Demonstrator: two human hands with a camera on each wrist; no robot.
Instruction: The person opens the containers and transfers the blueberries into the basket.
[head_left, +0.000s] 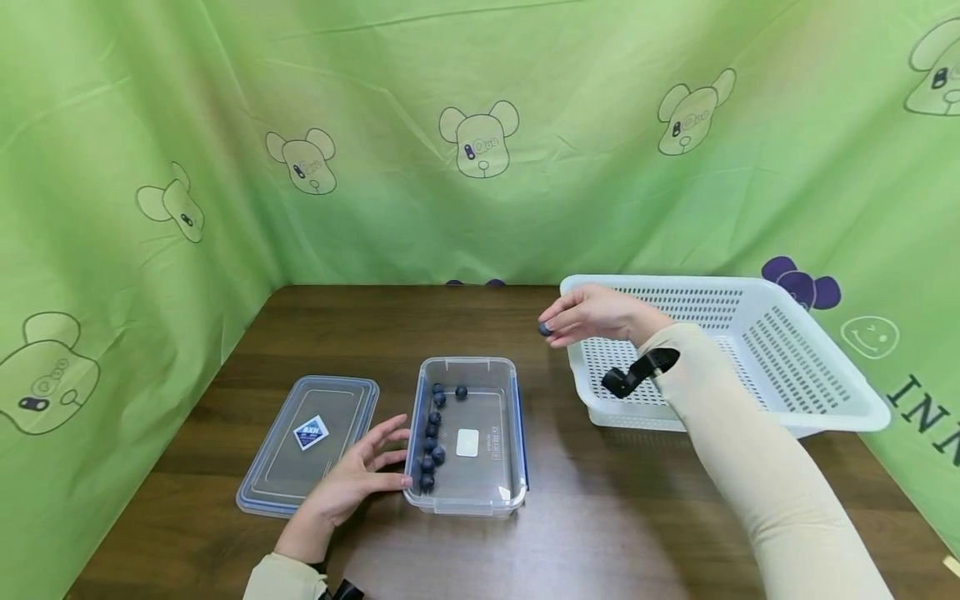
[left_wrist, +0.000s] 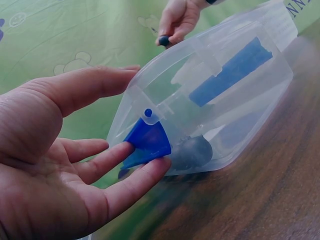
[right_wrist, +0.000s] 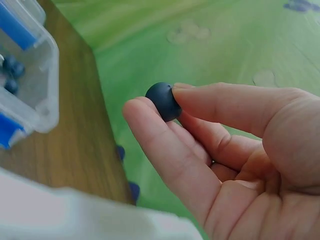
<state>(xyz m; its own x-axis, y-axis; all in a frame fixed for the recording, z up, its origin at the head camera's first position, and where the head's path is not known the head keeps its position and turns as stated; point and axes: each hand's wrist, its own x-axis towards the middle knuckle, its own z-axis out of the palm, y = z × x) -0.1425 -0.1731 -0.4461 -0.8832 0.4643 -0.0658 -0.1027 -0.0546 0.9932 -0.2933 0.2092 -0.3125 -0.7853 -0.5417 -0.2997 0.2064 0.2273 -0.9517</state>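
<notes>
Between thumb and fingertips my right hand [head_left: 600, 312] pinches a blueberry [right_wrist: 163, 101], held in the air over the left rim of the white basket. My left hand [head_left: 358, 475] touches the left side of a clear plastic container [head_left: 491, 500], its fingers spread and fairly straight. In the left wrist view, its fingertips lie against a blue clip [left_wrist: 150, 140] on the container's wall. Several blueberries [head_left: 432, 431] sit in the container, mostly in a line along its left side, with one blueberry [head_left: 461, 391] a little apart near the far end.
Left of the container, a clear lid [head_left: 277, 475] with a blue rim lies flat on the brown wooden table [head_left: 600, 533]. The white perforated basket [head_left: 817, 408] stands at the right. A green printed curtain [head_left: 390, 217] hangs behind the table and along its sides.
</notes>
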